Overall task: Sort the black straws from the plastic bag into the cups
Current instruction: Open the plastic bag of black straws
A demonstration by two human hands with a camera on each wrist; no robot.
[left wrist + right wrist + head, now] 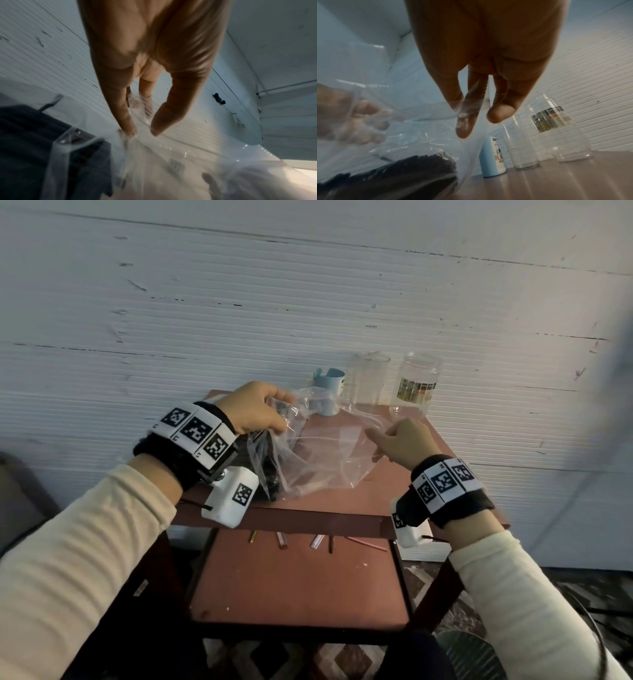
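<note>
A clear plastic bag lies crumpled on the small red-brown table. A bundle of black straws shows through its left part, also in the right wrist view. My left hand pinches the bag's upper left edge, the film between thumb and fingers. My right hand pinches the bag's right edge. At the table's back stand a light blue cup, a clear glass and a clear labelled jar.
A white ribbed wall rises right behind the table. On the lower shelf lie several loose coloured straws. A patterned floor shows below.
</note>
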